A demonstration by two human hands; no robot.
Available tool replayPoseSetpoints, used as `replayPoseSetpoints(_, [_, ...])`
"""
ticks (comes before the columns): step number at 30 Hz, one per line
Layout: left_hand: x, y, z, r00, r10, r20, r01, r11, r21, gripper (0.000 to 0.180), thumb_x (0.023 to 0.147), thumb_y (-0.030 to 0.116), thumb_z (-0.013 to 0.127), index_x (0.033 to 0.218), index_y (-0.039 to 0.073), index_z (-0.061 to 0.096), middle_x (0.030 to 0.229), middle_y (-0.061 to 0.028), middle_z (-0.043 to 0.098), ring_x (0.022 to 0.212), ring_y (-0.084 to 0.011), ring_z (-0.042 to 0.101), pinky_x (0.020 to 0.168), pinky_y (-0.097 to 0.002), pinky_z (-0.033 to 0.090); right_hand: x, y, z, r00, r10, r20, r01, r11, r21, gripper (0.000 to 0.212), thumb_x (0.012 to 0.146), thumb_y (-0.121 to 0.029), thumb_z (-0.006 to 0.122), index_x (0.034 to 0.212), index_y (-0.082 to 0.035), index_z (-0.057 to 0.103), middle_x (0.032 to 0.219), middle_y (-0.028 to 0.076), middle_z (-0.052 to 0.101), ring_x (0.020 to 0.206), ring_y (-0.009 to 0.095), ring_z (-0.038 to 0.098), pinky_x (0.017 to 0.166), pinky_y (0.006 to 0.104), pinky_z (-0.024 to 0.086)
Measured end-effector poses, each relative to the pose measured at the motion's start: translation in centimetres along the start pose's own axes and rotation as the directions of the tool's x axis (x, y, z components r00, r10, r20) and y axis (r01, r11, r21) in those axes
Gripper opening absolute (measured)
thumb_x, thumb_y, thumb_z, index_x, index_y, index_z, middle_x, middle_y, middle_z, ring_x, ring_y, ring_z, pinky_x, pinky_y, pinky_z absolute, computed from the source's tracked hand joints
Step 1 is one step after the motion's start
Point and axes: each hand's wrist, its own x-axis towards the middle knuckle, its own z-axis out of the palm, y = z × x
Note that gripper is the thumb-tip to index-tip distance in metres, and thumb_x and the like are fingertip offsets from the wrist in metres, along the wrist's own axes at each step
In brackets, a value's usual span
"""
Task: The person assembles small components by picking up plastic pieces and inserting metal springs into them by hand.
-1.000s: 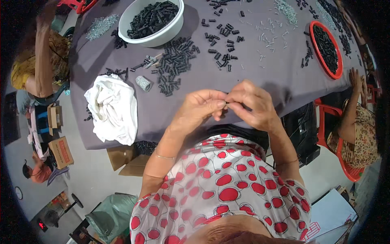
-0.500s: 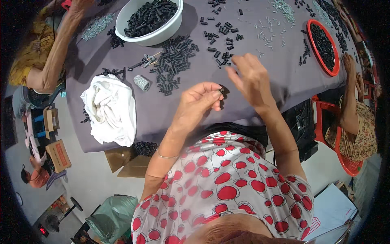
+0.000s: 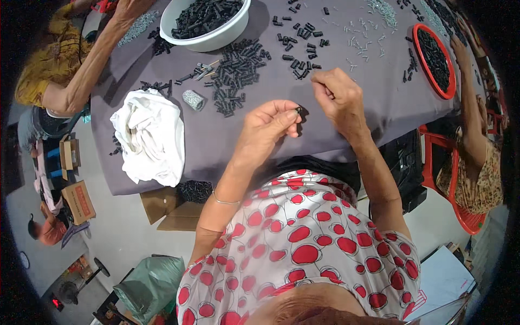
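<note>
A small dark piece (image 3: 299, 109) is pinched between the thumb and fingers of the left hand (image 3: 264, 127), above the grey tablecloth (image 3: 211, 149); only a glossy, blackish end is shown, the rest being covered by the fingertips. The right hand (image 3: 340, 100) is held apart from it, fingers curled inward; whether anything is gripped there cannot be told. Beyond lie a heap of short black cylindrical pieces (image 3: 238, 65) and a white bowl (image 3: 214, 42) filled with black pieces.
</note>
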Motion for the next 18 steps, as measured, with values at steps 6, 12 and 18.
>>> replayPoseSetpoints(6, [0.1,-0.1,0.3,1.0,0.016,-0.014,-0.016,0.999,0.029,0.019,0.091,0.011,0.059,0.104,-0.003,0.058,0.088,-0.0058,0.063,0.069,-0.0069,0.057,0.064,-0.0202,0.049,-0.7,0.1,0.3,0.98,-0.201,-0.005,0.2,0.976,-0.092,0.015,0.072,0.0,0.062,0.086,-0.006,0.061,0.076,0.011,0.055,0.065,0.031,0.058,0.059,0.04,0.048])
replayPoseSetpoints(12, [-0.1,0.1,0.6,0.997,0.017,-0.07,-0.016,1.0,0.012,0.019,0.091,0.01,0.059,0.104,-0.003,0.059,0.087,-0.0071,0.063,0.068,-0.0084,0.057,0.063,-0.0215,0.05,-0.9,-0.2,-1.0,0.98,0.189,0.066,-0.2,0.925,0.324,0.012,0.077,0.001,0.063,0.089,-0.002,0.063,0.076,0.002,0.06,0.062,0.011,0.057,0.057,0.0237,0.047])
replayPoseSetpoints(18, [-0.1,0.1,1.7,0.985,0.041,-0.168,-0.033,0.998,0.046,0.021,0.089,0.01,0.061,0.105,-0.003,0.061,0.088,-0.0089,0.065,0.067,-0.0101,0.058,0.063,-0.0239,0.052,-1.2,-1.9,-2.6,0.865,0.451,0.219,-0.474,0.596,0.648,0.012,0.08,0.001,0.064,0.093,0.001,0.064,0.077,-0.001,0.06,0.067,0.003,0.053,0.058,0.0169,0.043])
